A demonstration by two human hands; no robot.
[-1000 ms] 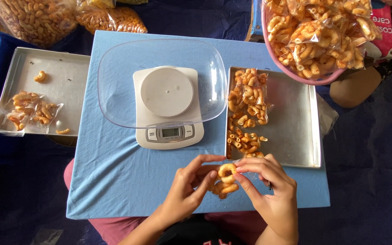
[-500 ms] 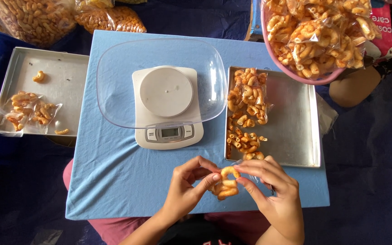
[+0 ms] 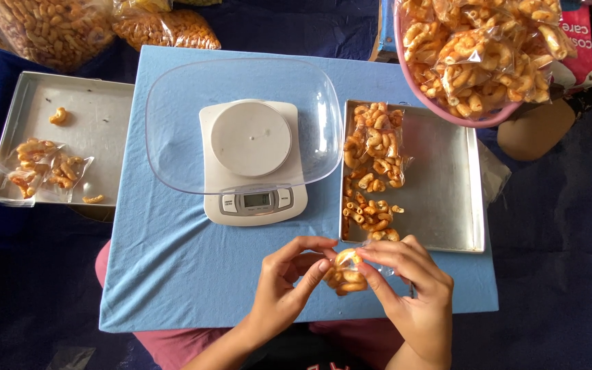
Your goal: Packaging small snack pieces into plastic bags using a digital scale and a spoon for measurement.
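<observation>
Surface (image 3: 173,274): covered in light blue cloth, carrying a white scale (image 3: 251,161) at its centre, which serves as landmark below. A clear oval bowl (image 3: 173,116) sits on the scale.

Right of the scale: a steel tray (image 3: 440,185) holding one filled clear packet (image 3: 377,144) and loose orange curled snacks (image 3: 368,212) on the side nearest the scale. Beyond and to the right of the scale: a pink basin (image 3: 440,106) heaped with filled clear packets.

Left of the scale: a second steel tray (image 3: 97,116) with two small flat packets (image 3: 46,168) and a few loose pieces. Beyond it, large clear bags of snacks (image 3: 49,27), top edge.

Near side of the scale, over the cloth's front edge: left hand (image 3: 279,291) and right hand (image 3: 412,291) meet on a small clear bag (image 3: 346,273) of orange snacks, held just above the cloth. Fingers of both hands pinch the bag's top, thumbs and forefingers pressed to the plastic.
</observation>
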